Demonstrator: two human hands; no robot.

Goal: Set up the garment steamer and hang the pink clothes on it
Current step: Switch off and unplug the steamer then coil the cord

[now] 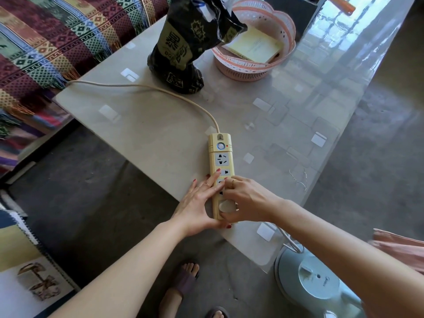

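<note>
Right hand [246, 199] grips white plug [226, 206], hiding yellow plastic power strip's [221, 154] 6 o'clock sockets; left hand [199, 200] flat, steadying it. Black bag [190, 42] at 12 on desk [149, 134].

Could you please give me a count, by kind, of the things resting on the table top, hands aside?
Power strip: 1
Black bag: 1
Pink basket: 1
White plug, in the strip's near socket under the right hand: 1
Total: 4
</note>
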